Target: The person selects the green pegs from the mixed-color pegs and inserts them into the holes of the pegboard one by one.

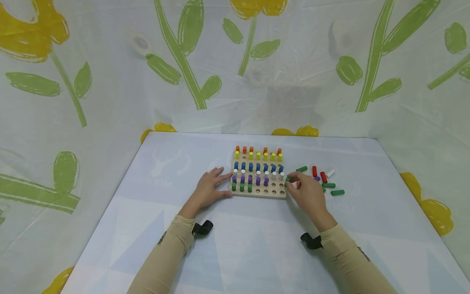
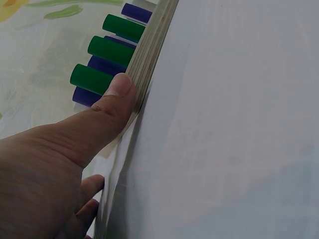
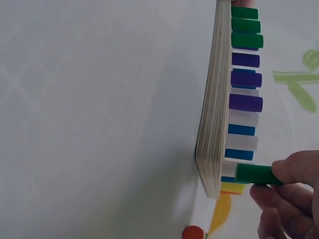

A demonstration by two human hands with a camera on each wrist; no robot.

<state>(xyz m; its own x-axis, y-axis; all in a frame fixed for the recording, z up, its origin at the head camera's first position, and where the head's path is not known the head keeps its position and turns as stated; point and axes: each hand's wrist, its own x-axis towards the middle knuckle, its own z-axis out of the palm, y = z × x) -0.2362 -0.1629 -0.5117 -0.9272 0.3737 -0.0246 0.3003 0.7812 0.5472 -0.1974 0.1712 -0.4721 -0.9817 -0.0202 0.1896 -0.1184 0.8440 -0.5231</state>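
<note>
A wooden pegboard [image 1: 273, 194] lies mid-table with rows of orange, yellow, blue, white, purple and green pegs standing in it. Its front row has three green pegs [image 1: 241, 187] at the left and empty holes [image 1: 273, 191] to the right. My left hand [image 1: 211, 188] rests flat beside the board's left edge, thumb [image 2: 117, 97] pressed against the board's side [image 2: 149, 55]. My right hand [image 1: 304, 192] pinches a green peg [image 3: 255, 175] at the board's right edge [image 3: 212, 149], just above the board face.
Loose pegs lie on the table right of the board: green [image 1: 337, 192], red [image 1: 323, 177], white [image 1: 331, 173] and another green [image 1: 302, 168]. A floral plastic sheet [image 1: 73, 102] walls the table on three sides. A red peg end [image 3: 193, 233] shows near the board corner.
</note>
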